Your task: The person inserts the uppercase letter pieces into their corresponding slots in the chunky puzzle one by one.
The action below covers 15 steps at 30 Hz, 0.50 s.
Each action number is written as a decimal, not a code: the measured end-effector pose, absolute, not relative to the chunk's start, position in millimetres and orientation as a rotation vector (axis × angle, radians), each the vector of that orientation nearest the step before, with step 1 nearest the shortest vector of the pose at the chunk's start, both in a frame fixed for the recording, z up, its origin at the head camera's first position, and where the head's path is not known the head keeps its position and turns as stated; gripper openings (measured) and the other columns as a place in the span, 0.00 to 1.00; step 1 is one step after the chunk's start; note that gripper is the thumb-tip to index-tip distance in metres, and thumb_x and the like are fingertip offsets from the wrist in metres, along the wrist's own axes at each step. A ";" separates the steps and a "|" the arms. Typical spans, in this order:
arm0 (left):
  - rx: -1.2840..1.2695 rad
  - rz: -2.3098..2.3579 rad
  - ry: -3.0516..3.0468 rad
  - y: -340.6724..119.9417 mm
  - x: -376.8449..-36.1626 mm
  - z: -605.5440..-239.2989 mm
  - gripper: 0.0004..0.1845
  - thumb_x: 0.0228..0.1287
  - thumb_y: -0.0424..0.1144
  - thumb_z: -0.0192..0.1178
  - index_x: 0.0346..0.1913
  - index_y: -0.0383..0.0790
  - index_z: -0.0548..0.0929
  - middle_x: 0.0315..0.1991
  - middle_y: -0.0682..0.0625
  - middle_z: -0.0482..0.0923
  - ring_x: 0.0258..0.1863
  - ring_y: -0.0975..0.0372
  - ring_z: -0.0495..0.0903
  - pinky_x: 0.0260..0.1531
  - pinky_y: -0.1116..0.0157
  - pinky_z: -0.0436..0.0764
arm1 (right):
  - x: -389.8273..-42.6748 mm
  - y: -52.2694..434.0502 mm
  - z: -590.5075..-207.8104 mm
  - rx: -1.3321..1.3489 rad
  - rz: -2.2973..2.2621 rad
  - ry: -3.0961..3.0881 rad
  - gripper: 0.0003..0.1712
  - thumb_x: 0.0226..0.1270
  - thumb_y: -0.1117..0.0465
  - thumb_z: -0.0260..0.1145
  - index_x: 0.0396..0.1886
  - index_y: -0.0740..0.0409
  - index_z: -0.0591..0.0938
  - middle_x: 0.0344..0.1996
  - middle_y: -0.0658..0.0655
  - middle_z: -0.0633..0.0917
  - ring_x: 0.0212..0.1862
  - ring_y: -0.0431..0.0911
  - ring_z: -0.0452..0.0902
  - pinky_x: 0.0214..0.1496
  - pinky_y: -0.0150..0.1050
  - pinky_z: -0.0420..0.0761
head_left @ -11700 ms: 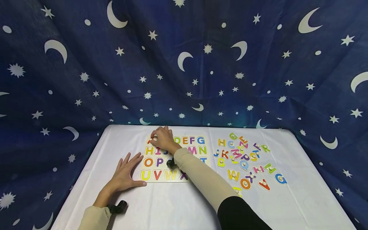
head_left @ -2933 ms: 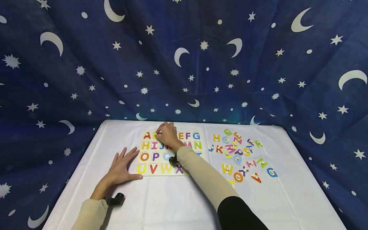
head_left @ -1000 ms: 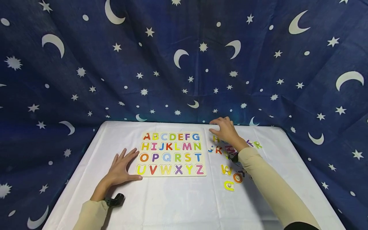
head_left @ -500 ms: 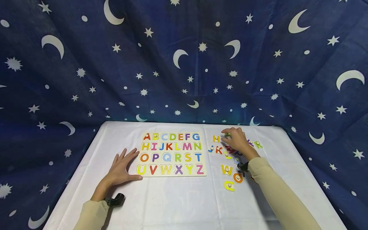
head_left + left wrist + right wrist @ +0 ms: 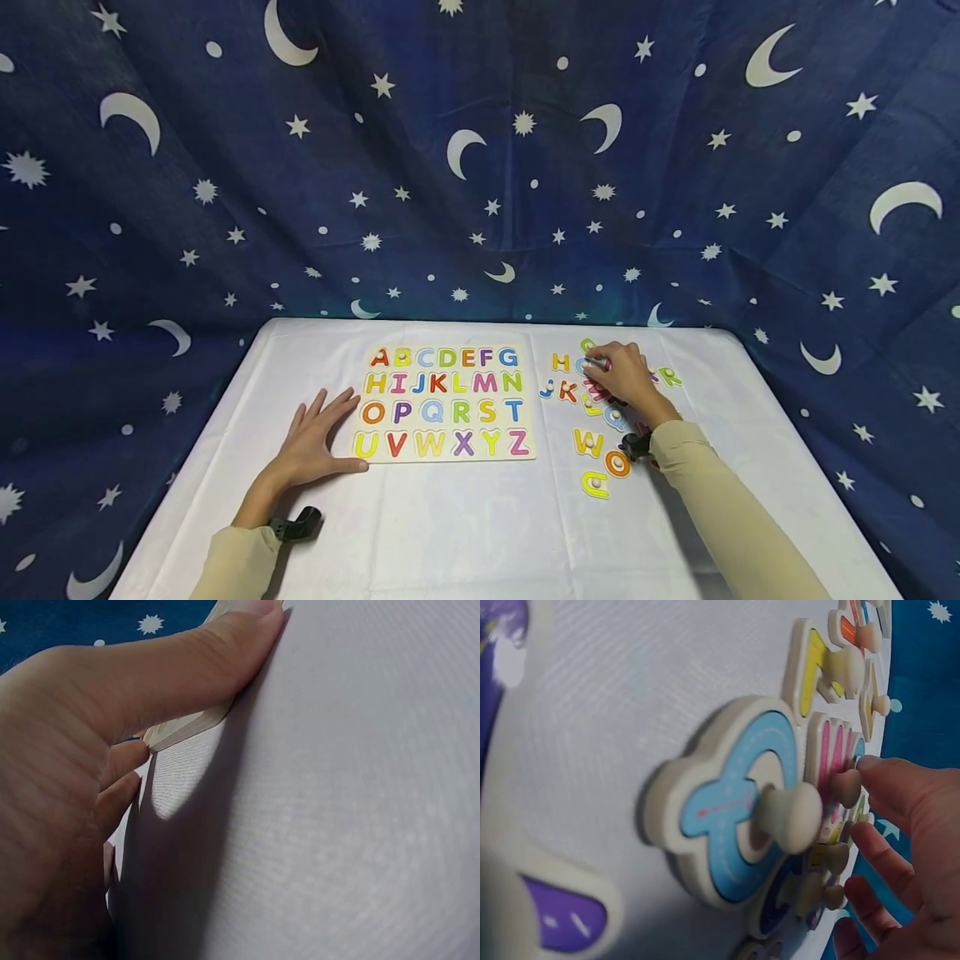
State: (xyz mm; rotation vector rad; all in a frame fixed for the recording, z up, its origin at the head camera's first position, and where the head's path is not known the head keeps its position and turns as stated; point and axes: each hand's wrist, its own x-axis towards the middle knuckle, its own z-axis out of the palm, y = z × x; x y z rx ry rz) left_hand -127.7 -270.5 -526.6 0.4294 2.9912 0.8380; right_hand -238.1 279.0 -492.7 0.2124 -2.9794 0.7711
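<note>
1. The right hand [image 5: 626, 379] hovers low at the loose letters, fingers bent and thumb slightly apart, its tips at the light-blue C piece [image 5: 580, 365]; whether it has hold of the knob, I cannot tell.
2. The left hand [image 5: 311, 446] is spread wide and grips nothing; its thumb and forefinger touch the lower-left corner and left edge of the letter board [image 5: 527, 425].
3. The step in hand looks like taking up the C. A pinch on its knob from above should serve best, with the other fingers tucked clear and a straight lift, since neighbours lie close enough to be dragged.
4. Beside it lie the yellow H [image 5: 560, 362] and a partly hidden green letter [image 5: 588, 344]; nearer the person are the K [image 5: 567, 391] and blue Q [image 5: 614, 417].
5. On the board, knobs stand on the A [image 5: 380, 357] and B [image 5: 402, 357]. The left hand's light bracing should help keep the board square.
6. Everything rests on the white-covered counter [image 5: 450, 533], before a starry curtain [image 5: 480, 100].
</note>
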 end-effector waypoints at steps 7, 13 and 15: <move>0.422 0.837 2.995 -270.4 -128.0 -526.5 0.62 0.36 0.67 0.80 0.76 0.41 0.68 0.79 0.40 0.60 0.80 0.36 0.43 0.75 0.33 0.37 | -238.2 276.8 -496.4 0.200 0.788 -2.916 0.14 0.65 0.57 0.75 0.47 0.60 0.90 0.54 0.68 0.84 0.56 0.65 0.70 0.54 0.62 0.67; 0.429 0.848 2.998 -270.4 -126.8 -526.6 0.62 0.36 0.66 0.81 0.76 0.41 0.69 0.79 0.40 0.60 0.79 0.35 0.43 0.74 0.33 0.37 | -237.3 275.9 -499.7 0.198 0.794 -2.902 0.12 0.66 0.57 0.74 0.43 0.60 0.91 0.53 0.68 0.84 0.56 0.66 0.70 0.54 0.63 0.67; 0.435 0.852 2.999 -270.3 -127.1 -526.7 0.62 0.36 0.66 0.81 0.76 0.41 0.69 0.78 0.40 0.60 0.79 0.35 0.43 0.74 0.32 0.37 | -237.0 276.2 -500.6 0.187 0.798 -2.904 0.12 0.66 0.57 0.74 0.43 0.60 0.91 0.53 0.68 0.84 0.57 0.66 0.70 0.55 0.64 0.66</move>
